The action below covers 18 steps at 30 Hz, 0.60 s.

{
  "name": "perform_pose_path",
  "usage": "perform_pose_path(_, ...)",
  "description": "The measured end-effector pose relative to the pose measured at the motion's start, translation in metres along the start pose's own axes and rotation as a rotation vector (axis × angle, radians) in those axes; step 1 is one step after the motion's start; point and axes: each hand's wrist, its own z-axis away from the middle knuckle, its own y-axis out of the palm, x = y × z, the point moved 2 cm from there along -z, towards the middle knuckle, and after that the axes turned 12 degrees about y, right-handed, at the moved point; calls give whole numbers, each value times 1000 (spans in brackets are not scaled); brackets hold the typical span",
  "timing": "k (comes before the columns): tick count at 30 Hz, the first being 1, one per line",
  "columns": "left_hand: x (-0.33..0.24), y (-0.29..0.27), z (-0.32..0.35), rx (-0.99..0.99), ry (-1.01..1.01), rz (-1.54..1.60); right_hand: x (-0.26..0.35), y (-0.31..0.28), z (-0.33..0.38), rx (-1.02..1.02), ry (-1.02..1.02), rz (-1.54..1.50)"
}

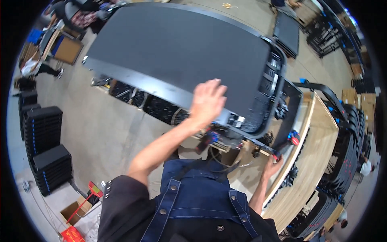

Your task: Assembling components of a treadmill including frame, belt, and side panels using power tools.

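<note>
A large treadmill deck (181, 48) with a black belt and grey side rails lies tilted in front of me. My left hand (207, 103) rests flat on the belt near its close edge, fingers stretched. At the deck's right end, a black frame (291, 111) reaches toward me. My right hand (271, 167) is at the near corner of this frame, its fingers curled by a small red and black part (276, 157). What exactly they grip is not clear. A blurred dark red and blue tool (207, 141) hangs below the deck's near edge.
A wooden bench (310, 149) runs along my right, with a red and blue tool (294, 138) by its edge. Black frames (342, 157) are stacked beyond it. Black parts (44, 133) stand piled at left, near a cardboard box (75, 210). Other people work farther off.
</note>
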Motion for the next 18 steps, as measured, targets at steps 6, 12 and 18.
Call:
perform_pose_path(6, 44, -24, 41, -32, 169, 246, 109, 19, 134, 514, 138, -354)
perform_pose_path(12, 146, -82, 82, 44, 210, 140, 211, 108, 241, 1029, -126, 66)
perform_pose_path(18, 257, -136, 82, 7, 89, 44, 240, 253, 233, 936, -175, 219)
